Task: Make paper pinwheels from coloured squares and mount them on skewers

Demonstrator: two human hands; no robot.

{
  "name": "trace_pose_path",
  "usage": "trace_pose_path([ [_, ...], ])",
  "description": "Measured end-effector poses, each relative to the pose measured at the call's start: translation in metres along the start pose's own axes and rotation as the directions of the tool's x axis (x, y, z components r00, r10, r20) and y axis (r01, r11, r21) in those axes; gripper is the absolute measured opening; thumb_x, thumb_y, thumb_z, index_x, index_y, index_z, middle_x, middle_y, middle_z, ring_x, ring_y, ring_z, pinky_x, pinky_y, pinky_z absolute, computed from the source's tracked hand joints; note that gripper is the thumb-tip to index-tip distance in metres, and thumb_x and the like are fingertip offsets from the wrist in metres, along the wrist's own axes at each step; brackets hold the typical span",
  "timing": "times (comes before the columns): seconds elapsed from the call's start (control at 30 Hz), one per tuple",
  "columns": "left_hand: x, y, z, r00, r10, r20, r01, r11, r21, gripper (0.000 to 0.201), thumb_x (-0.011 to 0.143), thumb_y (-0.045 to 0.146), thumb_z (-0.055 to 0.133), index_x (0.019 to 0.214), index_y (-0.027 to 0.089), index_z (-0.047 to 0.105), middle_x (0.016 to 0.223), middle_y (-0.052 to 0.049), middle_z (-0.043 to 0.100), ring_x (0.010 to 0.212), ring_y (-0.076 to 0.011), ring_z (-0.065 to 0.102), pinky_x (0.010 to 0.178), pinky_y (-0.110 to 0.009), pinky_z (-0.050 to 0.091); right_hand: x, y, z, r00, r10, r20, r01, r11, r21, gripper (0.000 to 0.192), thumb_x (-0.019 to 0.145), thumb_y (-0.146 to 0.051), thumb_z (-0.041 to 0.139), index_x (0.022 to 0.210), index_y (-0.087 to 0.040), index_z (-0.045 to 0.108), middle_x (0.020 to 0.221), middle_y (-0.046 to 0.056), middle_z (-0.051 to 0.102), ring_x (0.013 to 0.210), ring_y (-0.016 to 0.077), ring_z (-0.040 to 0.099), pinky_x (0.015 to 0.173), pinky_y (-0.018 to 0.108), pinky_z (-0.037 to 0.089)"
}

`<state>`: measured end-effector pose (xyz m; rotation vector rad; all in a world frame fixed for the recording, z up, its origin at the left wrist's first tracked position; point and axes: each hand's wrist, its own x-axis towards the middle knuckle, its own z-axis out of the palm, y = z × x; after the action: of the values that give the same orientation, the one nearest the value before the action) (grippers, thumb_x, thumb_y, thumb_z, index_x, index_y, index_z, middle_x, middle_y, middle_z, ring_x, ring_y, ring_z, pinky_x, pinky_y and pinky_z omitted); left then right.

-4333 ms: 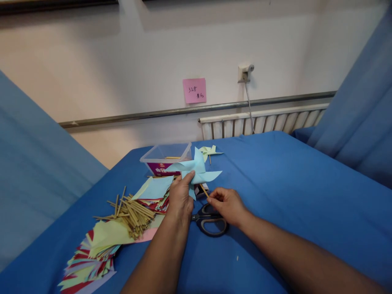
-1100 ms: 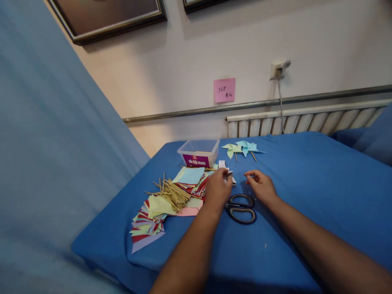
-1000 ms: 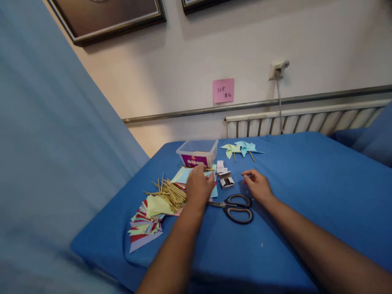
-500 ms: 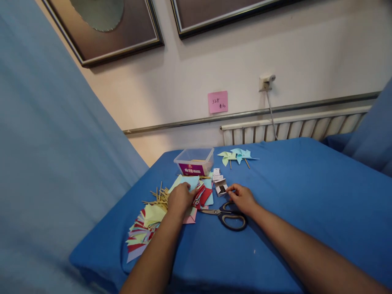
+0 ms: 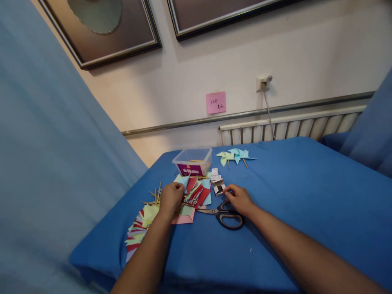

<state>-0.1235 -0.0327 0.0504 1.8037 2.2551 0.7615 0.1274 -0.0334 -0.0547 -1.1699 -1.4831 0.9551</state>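
My left hand (image 5: 170, 197) pinches a light blue paper sheet (image 5: 183, 180) and lifts it off a pile of red, blue and yellow paper squares (image 5: 196, 194). Behind that hand lie wooden sticks (image 5: 153, 196), partly hidden. My right hand (image 5: 240, 199) rests on the blue cloth with fingers curled, touching the handles of black scissors (image 5: 225, 215) and close to a small open white box (image 5: 218, 187). Two finished pinwheels (image 5: 235, 155), yellow-green and light blue, lie farther back.
A clear plastic tub (image 5: 192, 161) with a purple label stands behind the paper pile. More coloured paper (image 5: 137, 228) fans out near the left edge of the blue-covered table (image 5: 294, 192). Blue drapes hang left and right; a radiator and a pink note are on the wall.
The light blue pinwheel I held earlier now lies beside the yellow-green one. My left hand moved to the paper pile and raised a blue sheet; my right hand settled by the scissors.
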Motion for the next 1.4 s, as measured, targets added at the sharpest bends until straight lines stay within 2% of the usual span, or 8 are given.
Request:
trace_pose_path([
  [0.2, 0.007, 0.029, 0.006, 0.95, -0.088, -0.299, -0.052, 0.901, -0.431, 0.022, 0.073, 0.035, 0.061, 0.081, 0.015, 0.067, 0.079, -0.005, 0.071, 0.069, -0.0165, 0.062, 0.063, -0.025, 0.043, 0.002, -0.003, 0.0, 0.999, -0.002, -0.035, 0.002, 1.0, 0.01, 0.02, 0.079, -0.038, 0.057, 0.082, -0.022, 0.068, 0.067, -0.001, 0.067, 0.06, 0.0172, 0.063, 0.057, 0.027, 0.045],
  [0.37, -0.006, 0.083, 0.037, 0.965, 0.118, -0.235, -0.254, 0.646, -0.72, 0.01, 0.068, 0.023, 0.063, 0.077, 0.017, 0.064, 0.095, -0.007, 0.072, 0.083, -0.018, 0.066, 0.075, -0.028, 0.05, 0.006, -0.017, -0.013, 0.995, 0.102, 0.023, -0.103, 0.918, 0.382, 0.043, 0.079, -0.06, 0.059, 0.083, -0.019, 0.068, 0.079, 0.005, 0.072, 0.063, 0.0175, 0.065, 0.059, 0.028, 0.048],
  [0.53, -0.02, 0.099, 0.07, 0.88, 0.429, -0.206, -0.464, 0.679, -0.568, 0.014, 0.068, 0.009, 0.055, 0.067, 0.021, 0.063, 0.114, -0.006, 0.069, 0.107, -0.0208, 0.062, 0.097, -0.037, 0.044, 0.009, -0.035, -0.033, 0.967, 0.198, 0.16, -0.25, 0.624, 0.74, 0.068, 0.084, -0.077, 0.034, 0.105, -0.021, 0.067, 0.102, 0.009, 0.073, 0.085, 0.0227, 0.07, 0.068, 0.033, 0.054],
  [0.8, -0.02, 0.081, 0.088, 0.776, 0.611, -0.154, -0.595, 0.631, -0.498, 0.018, 0.074, 0.007, 0.054, 0.071, 0.022, 0.065, 0.118, -0.005, 0.067, 0.116, -0.0203, 0.057, 0.106, -0.041, 0.038, 0.011, -0.023, -0.034, 0.965, 0.261, 0.024, -0.196, 0.657, 0.728, 0.044, 0.072, -0.05, 0.073, 0.101, -0.017, 0.069, 0.093, 0.009, 0.075, 0.079, 0.025, 0.07, 0.074, 0.036, 0.054],
  [0.9, -0.021, 0.084, 0.093, 0.85, 0.502, -0.159, -0.482, 0.621, -0.618, 0.019, 0.076, 0.012, 0.057, 0.09, 0.021, 0.067, 0.119, -0.008, 0.066, 0.114, -0.0207, 0.058, 0.1, -0.039, 0.043, 0.012, -0.016, -0.033, 0.961, 0.271, -0.052, -0.152, 0.679, 0.718, 0.04, 0.065, -0.039, 0.081, 0.096, -0.016, 0.07, 0.089, 0.008, 0.075, 0.075, 0.0236, 0.069, 0.074, 0.036, 0.054],
  [1.03, -0.024, 0.088, 0.101, 0.976, 0.216, 0.036, -0.068, 0.456, -0.887, 0.037, 0.074, 0.024, 0.065, 0.109, 0.017, 0.06, 0.112, -0.012, 0.067, 0.099, -0.0202, 0.065, 0.084, -0.033, 0.051, 0.014, -0.016, -0.036, 0.948, 0.291, -0.128, -0.102, 0.661, 0.744, 0.038, 0.065, -0.037, 0.081, 0.094, -0.016, 0.07, 0.088, 0.008, 0.075, 0.076, 0.0233, 0.069, 0.074, 0.037, 0.054],
  [1.2, -0.034, 0.094, 0.103, 0.882, 0.273, 0.384, 0.333, 0.215, -0.918, 0.042, 0.076, 0.051, 0.065, 0.098, 0.015, 0.062, 0.095, -0.01, 0.071, 0.082, -0.0192, 0.068, 0.07, -0.029, 0.051, 0.013, -0.019, -0.037, 0.936, 0.291, -0.198, -0.055, 0.676, 0.735, 0.041, 0.063, -0.038, 0.082, 0.095, -0.016, 0.068, 0.081, 0.006, 0.074, 0.069, 0.0216, 0.067, 0.07, 0.036, 0.053],
  [1.4, -0.039, 0.095, 0.108, 0.896, 0.214, 0.39, 0.33, 0.268, -0.905, 0.041, 0.06, 0.039, 0.083, 0.087, 0.012, 0.068, 0.08, -0.007, 0.072, 0.066, -0.0167, 0.065, 0.068, -0.03, 0.052, 0.008, -0.018, -0.032, 0.959, 0.259, -0.118, -0.093, 0.678, 0.729, 0.041, 0.061, -0.037, 0.083, 0.093, -0.016, 0.069, 0.082, 0.004, 0.073, 0.068, 0.0186, 0.065, 0.068, 0.033, 0.052],
])
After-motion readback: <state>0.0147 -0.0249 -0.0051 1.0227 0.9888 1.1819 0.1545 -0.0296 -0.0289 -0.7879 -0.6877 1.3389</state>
